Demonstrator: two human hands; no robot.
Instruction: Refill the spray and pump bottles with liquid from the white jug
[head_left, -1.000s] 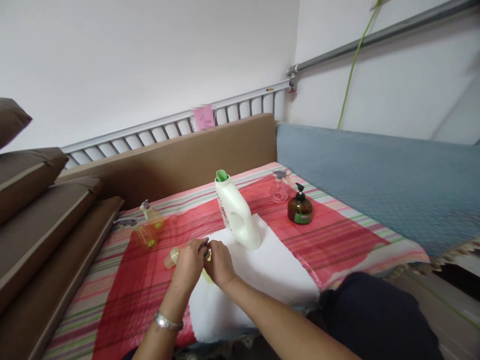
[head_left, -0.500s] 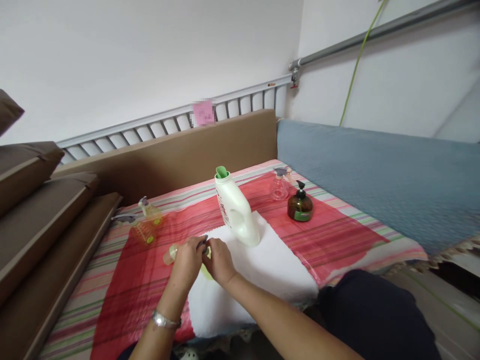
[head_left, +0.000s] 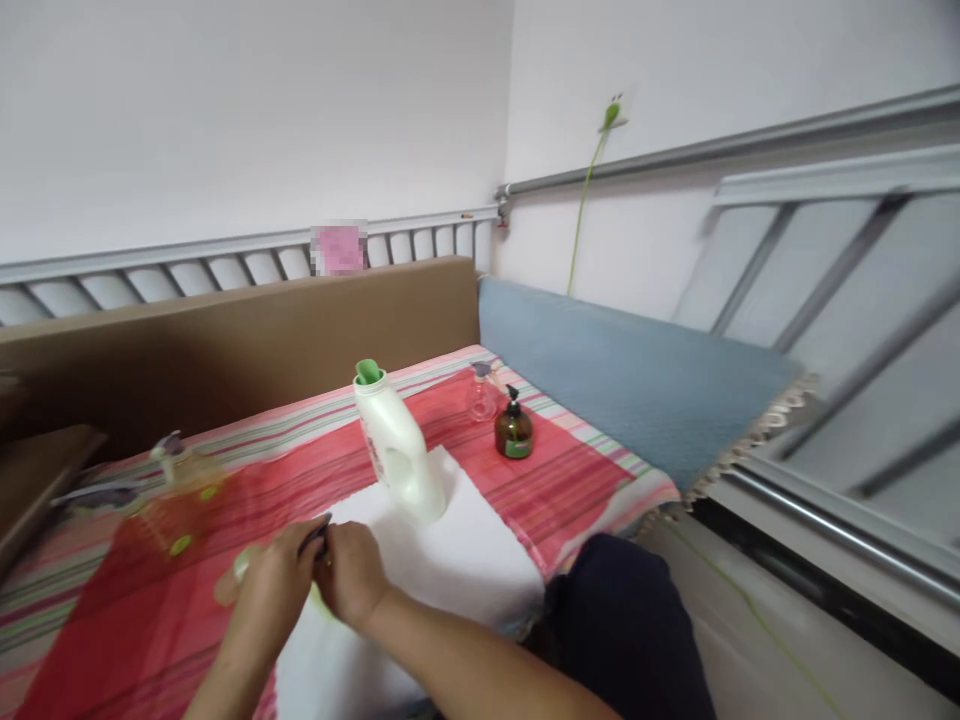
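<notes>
My left hand and my right hand meet over the near left corner of a white towel. Both are closed around a small pale yellow-green bottle with a dark grey top piece between the fingers. Most of the bottle is hidden by the hands. A white detergent jug with a green spout stands on the towel just beyond my right hand.
A red plastic sheet covers a striped cloth. A brown pump bottle and a clear spray bottle stand at the back right. Yellow spray bottles lie at the left. A brown board and a blue mat border the area.
The camera has swung to the right, so everything sits further left in view. My hands stay together on the small bottle at the towel's corner.
</notes>
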